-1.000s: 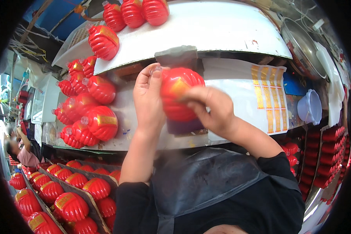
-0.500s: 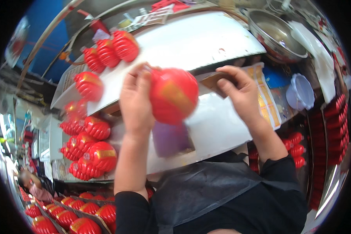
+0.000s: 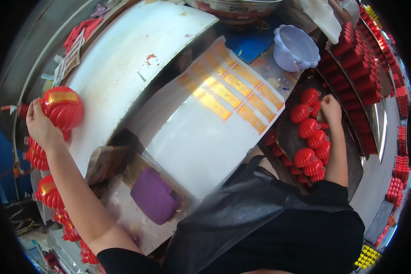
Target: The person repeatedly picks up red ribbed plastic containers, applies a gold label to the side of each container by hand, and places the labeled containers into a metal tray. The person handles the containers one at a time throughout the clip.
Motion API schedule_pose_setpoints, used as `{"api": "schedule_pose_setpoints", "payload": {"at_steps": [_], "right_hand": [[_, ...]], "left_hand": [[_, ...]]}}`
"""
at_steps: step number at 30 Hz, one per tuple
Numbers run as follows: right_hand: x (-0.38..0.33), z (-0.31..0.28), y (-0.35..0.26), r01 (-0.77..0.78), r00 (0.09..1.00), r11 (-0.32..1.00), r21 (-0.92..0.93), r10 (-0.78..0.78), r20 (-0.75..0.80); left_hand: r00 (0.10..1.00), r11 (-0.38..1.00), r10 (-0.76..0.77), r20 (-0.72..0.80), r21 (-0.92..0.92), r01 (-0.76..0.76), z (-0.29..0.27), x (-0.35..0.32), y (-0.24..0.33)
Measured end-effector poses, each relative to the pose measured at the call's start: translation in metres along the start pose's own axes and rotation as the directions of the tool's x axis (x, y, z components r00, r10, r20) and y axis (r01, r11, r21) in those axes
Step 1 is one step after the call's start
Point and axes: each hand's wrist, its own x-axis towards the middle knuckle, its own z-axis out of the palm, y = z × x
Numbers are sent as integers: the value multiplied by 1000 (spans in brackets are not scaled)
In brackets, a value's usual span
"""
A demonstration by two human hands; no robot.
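My left hand (image 3: 44, 127) is stretched out to the far left, its fingers closed around the neck end of a squat, ribbed red bottle (image 3: 65, 112) with a gold label. That bottle is at the edge of the white board (image 3: 123, 50), close to more red bottles (image 3: 48, 191) partly hidden by my forearm. On the right, my right hand (image 3: 331, 109) is closed in a fist among red bottles (image 3: 308, 128) lying in a dark box. A red bottle touches or sits just beside its fingers, and a brownish sliver shows below them. What the fist grips is hidden.
A sheet of gold labels (image 3: 233, 86) lies on the white work surface (image 3: 187, 146). Nearer me is a folded purple cloth (image 3: 154, 196). A lavender bucket (image 3: 296, 48) stands at the back right, before stacked trays of red bottles (image 3: 351, 68). A metal basin (image 3: 235, 11) is behind.
My view has turned right. My left hand has carried the red bottle from in front of me to the left row. My right hand, earlier holding a flat brown scraper, has reached into the bottle box.
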Motion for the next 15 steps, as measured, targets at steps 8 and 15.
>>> {"api": "schedule_pose_setpoints", "payload": {"at_steps": [8,15], "right_hand": [[-28,98,84,-205,907,909,-362,315,278],[-14,153,100,-163,971,984,-69,172,163]], "left_hand": [[999,987,-40,15,156,37,0,24,-19],[996,967,-77,55,248,61,-4,-10,15]]}}
